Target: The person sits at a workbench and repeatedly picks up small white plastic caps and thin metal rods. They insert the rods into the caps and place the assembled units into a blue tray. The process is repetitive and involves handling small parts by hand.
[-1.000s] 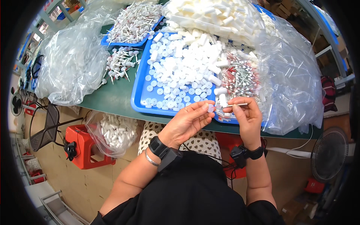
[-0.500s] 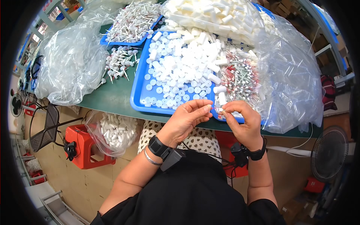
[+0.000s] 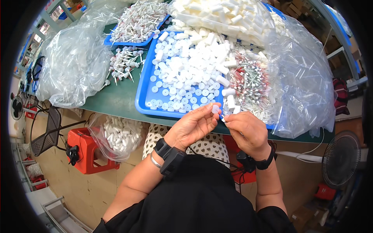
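Observation:
Between the thumb and fingers of my left hand [image 3: 193, 126] is a small translucent plastic disc [image 3: 215, 109], its round face showing. Just to the right, my right hand [image 3: 249, 130] is closed in a pinch on a tiny part with a whitish end, mostly hidden by the fingertips. Both hands are over the front edge of a blue tray [image 3: 140, 103]. Many loose translucent discs [image 3: 176, 93] lie in it, with white cylinders [image 3: 222, 80] among and beside them. To the right is a heap of thin metal pins [image 3: 252, 83] with red and white ends.
Farther left, a second blue tray [image 3: 144, 43] is heaped with stemmed discs, and a loose pile of stemmed discs [image 3: 125, 64] lies on the green table [image 3: 112, 99]. Clear plastic bags [image 3: 74, 72] flank the trays. A red stool [image 3: 83, 151] and a bag of white pieces [image 3: 120, 136] are below.
My left hand has turned, so the disc's face now shows. My right hand has rolled over and dropped slightly, its fingertips lower and a little farther left.

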Demonstrator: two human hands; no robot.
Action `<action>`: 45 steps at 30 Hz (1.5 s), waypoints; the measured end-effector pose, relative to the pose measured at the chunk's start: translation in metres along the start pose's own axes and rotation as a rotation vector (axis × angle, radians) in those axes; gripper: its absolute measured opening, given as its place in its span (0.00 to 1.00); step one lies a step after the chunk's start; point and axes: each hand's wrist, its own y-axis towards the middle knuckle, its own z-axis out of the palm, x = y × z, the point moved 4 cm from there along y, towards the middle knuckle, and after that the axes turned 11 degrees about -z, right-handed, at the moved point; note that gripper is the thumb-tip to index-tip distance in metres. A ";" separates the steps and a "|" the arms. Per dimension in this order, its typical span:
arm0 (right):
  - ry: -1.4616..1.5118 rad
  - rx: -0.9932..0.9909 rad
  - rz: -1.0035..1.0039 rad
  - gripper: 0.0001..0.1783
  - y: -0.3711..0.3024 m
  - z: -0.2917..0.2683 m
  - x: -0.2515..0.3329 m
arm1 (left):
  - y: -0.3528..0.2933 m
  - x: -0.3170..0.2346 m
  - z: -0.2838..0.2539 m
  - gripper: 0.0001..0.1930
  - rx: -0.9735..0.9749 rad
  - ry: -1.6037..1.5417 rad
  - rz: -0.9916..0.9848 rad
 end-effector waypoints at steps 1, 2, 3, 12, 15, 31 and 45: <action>-0.024 -0.002 0.020 0.14 -0.001 0.000 -0.001 | 0.000 0.001 -0.001 0.17 0.008 -0.019 -0.010; -0.049 -0.003 0.040 0.15 -0.003 -0.001 -0.003 | 0.000 0.002 -0.002 0.17 0.017 -0.037 -0.020; -0.074 -0.004 0.061 0.15 -0.004 -0.001 -0.005 | -0.001 0.002 -0.001 0.17 0.012 -0.010 -0.016; -0.300 0.177 0.179 0.09 -0.017 0.007 -0.014 | -0.005 -0.002 0.008 0.17 -0.180 0.329 0.149; -0.261 0.206 0.184 0.06 -0.012 0.008 -0.010 | -0.006 0.000 0.013 0.18 -0.206 0.371 0.189; -0.244 0.172 0.176 0.06 -0.017 0.022 -0.012 | 0.001 0.013 -0.007 0.12 -0.096 0.210 -0.033; -0.375 0.043 0.500 0.06 -0.054 -0.017 -0.042 | -0.006 -0.009 0.002 0.16 -0.230 0.342 0.247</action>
